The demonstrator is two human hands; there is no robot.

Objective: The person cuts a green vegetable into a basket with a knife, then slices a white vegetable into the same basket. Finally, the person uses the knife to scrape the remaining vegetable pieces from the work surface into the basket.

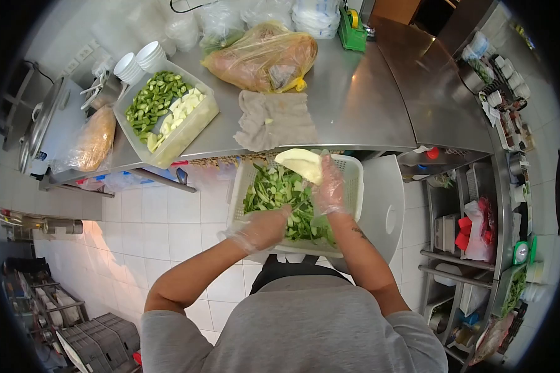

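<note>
My right hand (330, 186), in a clear plastic glove, holds up a pale yellow-white, half-moon-shaped wedge (300, 163) of peeled produce. Its exact kind is not clear. My left hand (264, 229), gloved too, is closed over the basket's near left part; what its fingers grip is hidden. Below both hands is a white plastic basket (354, 177) filled with cut green leaves and stems (270, 189). On the counter at the left stands a translucent tub (203, 121) with sliced green pieces (152, 102) and pale cut chunks (180, 113).
The steel counter (361, 99) runs across ahead, bearing a crumpled grey cloth (274, 121), a yellow plastic bag (261, 59), a green scale (353, 31) and stacked white bowls (149, 57). A round grey stool (379, 193) is beside the basket. Shelving (460, 267) stands at the right.
</note>
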